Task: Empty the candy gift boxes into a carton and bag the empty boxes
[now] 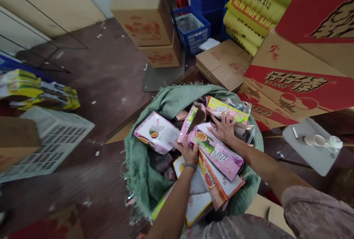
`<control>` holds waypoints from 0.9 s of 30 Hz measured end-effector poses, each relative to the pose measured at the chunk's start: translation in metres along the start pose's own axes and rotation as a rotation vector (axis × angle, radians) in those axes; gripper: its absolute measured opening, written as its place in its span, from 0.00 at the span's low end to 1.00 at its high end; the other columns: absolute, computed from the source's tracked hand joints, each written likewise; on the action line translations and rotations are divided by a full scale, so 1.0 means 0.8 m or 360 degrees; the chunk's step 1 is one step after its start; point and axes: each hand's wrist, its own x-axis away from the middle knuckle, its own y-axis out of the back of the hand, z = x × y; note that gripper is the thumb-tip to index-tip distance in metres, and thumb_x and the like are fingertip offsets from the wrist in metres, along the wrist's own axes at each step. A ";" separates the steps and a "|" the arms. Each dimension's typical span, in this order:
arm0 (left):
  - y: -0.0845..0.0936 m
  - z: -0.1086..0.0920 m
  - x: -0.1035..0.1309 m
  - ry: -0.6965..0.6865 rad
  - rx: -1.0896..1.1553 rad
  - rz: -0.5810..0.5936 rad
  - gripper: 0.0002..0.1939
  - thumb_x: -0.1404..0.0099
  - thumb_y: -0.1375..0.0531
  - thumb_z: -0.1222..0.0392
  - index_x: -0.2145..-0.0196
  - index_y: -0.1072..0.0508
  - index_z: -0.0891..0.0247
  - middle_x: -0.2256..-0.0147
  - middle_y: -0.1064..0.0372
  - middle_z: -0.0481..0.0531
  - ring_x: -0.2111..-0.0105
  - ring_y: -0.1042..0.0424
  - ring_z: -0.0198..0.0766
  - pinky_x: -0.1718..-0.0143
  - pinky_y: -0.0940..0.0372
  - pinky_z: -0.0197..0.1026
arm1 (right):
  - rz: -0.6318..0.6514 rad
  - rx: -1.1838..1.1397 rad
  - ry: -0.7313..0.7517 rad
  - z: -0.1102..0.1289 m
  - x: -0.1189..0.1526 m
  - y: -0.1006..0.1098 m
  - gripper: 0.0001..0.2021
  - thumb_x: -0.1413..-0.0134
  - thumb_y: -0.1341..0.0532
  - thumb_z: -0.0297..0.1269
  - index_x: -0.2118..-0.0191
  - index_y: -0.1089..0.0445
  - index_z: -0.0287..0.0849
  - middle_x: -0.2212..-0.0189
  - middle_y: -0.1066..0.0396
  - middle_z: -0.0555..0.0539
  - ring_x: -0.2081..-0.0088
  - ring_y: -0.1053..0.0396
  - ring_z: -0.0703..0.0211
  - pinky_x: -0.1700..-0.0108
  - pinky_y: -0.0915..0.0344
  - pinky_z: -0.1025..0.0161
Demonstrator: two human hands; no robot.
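Note:
A green woven sack [142, 183] with a frayed, rolled-down rim stands in front of me, full of printed cartons and clear wrappers. My left hand [189, 154], with a band at the wrist, has its fingers curled on the end of a pink passion-fruit box [217, 153]. A narrow pink panel and a dark opening show just beyond those fingers. Spread fingers of my right hand [223, 128] lie across the upper edge of the same box. Around it lie a white-and-pink box [156, 132], a yellow-green box [227, 110] and an orange-and-white box [221, 180].
Printed cartons [298, 80] stand at the right beside flattened cardboard [224, 62]. Yellow sacks [249, 10] are stacked behind, near a blue basket [193, 34]. Two brown cartons [143, 21] sit farther back. A white crate [52, 136] is at left, a grey stool [312, 145] at right.

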 end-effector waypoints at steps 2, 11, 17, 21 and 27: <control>-0.007 0.007 0.003 0.0067 -0.0038 0.0013 0.31 0.35 0.42 0.47 0.39 0.32 0.67 0.31 0.58 0.67 0.29 0.52 0.61 0.26 0.51 0.60 | 0.0046 -0.0002 0.0047 -0.002 -0.001 -0.018 0.35 0.29 0.51 0.64 0.24 0.44 0.57 0.24 0.52 0.36 0.27 0.59 0.24 0.32 0.65 0.27; -0.044 0.023 -0.009 0.0157 -0.0184 0.0025 0.25 0.36 0.39 0.52 0.45 0.26 0.67 0.34 0.52 0.64 0.31 0.49 0.60 0.25 0.51 0.54 | 0.0222 -0.0047 0.0077 -0.011 -0.027 -0.075 0.31 0.25 0.56 0.57 0.27 0.36 0.49 0.28 0.42 0.35 0.29 0.56 0.28 0.33 0.62 0.31; -0.065 0.044 -0.006 0.0239 -0.0220 0.0037 0.24 0.31 0.43 0.54 0.43 0.26 0.70 0.34 0.55 0.66 0.30 0.49 0.60 0.26 0.50 0.54 | 0.0343 -0.0074 0.0089 -0.008 -0.037 -0.109 0.33 0.26 0.56 0.60 0.31 0.32 0.48 0.27 0.45 0.35 0.29 0.55 0.26 0.35 0.57 0.33; -0.085 0.056 -0.007 0.0387 -0.0341 0.0139 0.24 0.29 0.44 0.56 0.40 0.29 0.69 0.32 0.59 0.67 0.29 0.50 0.61 0.26 0.51 0.56 | 0.0413 -0.0058 0.0099 -0.010 -0.043 -0.124 0.33 0.26 0.55 0.62 0.31 0.31 0.47 0.24 0.50 0.37 0.28 0.57 0.24 0.34 0.57 0.33; -0.097 0.094 -0.006 0.0392 -0.0345 0.0082 0.25 0.31 0.41 0.53 0.40 0.31 0.69 0.31 0.62 0.68 0.29 0.53 0.64 0.27 0.48 0.60 | 0.0426 -0.0077 0.0159 -0.006 -0.045 -0.140 0.31 0.26 0.51 0.59 0.30 0.33 0.45 0.25 0.50 0.33 0.27 0.54 0.27 0.34 0.49 0.34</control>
